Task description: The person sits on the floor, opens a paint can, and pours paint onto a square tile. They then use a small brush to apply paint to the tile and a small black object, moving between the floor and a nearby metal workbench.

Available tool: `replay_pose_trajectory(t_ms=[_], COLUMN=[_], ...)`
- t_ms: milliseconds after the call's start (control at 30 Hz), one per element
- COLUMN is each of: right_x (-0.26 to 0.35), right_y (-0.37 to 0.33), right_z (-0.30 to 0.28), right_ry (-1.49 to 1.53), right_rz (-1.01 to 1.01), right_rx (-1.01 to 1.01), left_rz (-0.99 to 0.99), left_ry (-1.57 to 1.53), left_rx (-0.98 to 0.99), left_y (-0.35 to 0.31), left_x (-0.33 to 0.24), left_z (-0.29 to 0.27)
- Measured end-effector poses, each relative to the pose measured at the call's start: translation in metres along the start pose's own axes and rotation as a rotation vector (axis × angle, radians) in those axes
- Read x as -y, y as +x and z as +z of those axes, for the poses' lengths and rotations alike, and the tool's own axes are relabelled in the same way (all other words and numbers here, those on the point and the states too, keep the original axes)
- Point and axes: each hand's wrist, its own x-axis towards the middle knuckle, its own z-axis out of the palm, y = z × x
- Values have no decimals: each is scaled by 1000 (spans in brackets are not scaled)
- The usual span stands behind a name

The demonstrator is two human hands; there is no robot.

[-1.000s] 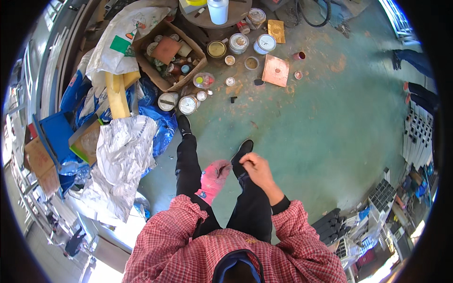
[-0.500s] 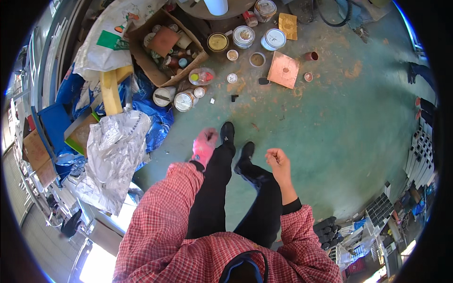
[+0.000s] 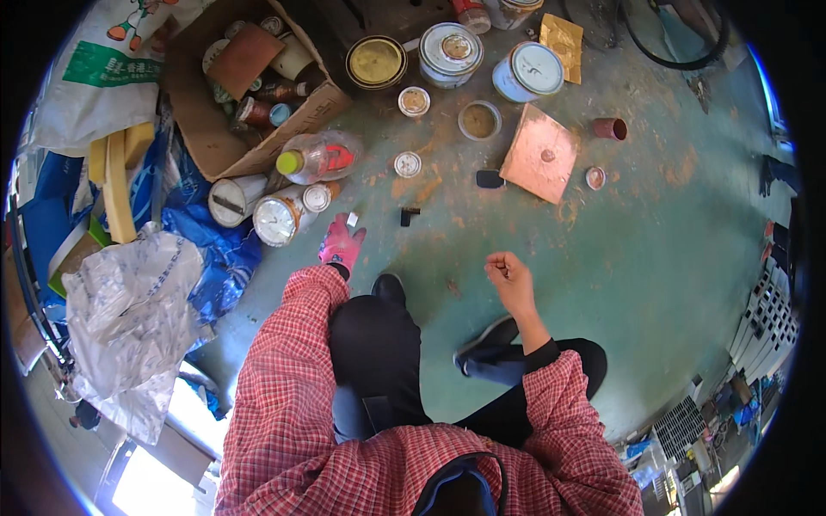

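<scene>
My left hand (image 3: 340, 242), in a pink glove, reaches down to the floor by the paint cans. Its thumb and fingers are spread on either side of a small white piece (image 3: 352, 219); I cannot tell if they touch it. To its right lies a small black angular piece (image 3: 409, 217). My right hand (image 3: 511, 279) is bare and held above the floor, touching nothing around it. Its fingers are curled in, and whatever they hold, if anything, is hidden. A round-lidded can (image 3: 276, 221) and a plastic bottle with a yellow-green cap (image 3: 320, 158) are near the glove.
Ahead stand several paint cans (image 3: 451, 53) and a cardboard box (image 3: 245, 161) of jars. A coppery square board (image 3: 540, 155) and a reddish cup (image 3: 610, 128) sit to the right. Crumpled silvery sheeting (image 3: 133, 301) and blue plastic (image 3: 215, 267) are heaped at my left.
I have gone from standing to a low crouch with bent knees. My left hand has moved forward and left to the white piece, its fingers spreading. My right hand stays curled.
</scene>
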Motion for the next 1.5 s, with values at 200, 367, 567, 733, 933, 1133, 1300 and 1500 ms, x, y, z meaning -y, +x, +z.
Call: replay_pose_trajectory(t_ms=[200,367,567,733,933,1133,1300,1500], right_x=[-47,-24,71,134,154,128,88,6], right_y=[65,59,24,-4,-28,-26,16,33], right_z=[27,44,45,27,-13,-64,-140,-211], right_ry=[-48,53,262,451,206,213,512,593], right_rz=[-110,-212,-297,-509,-921,-845,-492,-394], right_rx=[49,122,292,490,453,403,35,-375], left_rz=[305,287,345,378,406,388,205,-98], left_ry=[-57,-518,-877,-930,-984,-1127,-1299,-1480], left_rx=[-187,151,599,591,613,735,656,702], left_y=[34,9,-43,-112,-182,-191,-149,-85], left_x=[44,27,-74,-125,-168,-198,-222,-256], left_z=[58,39,-92,-157,-165,-113,-20,130])
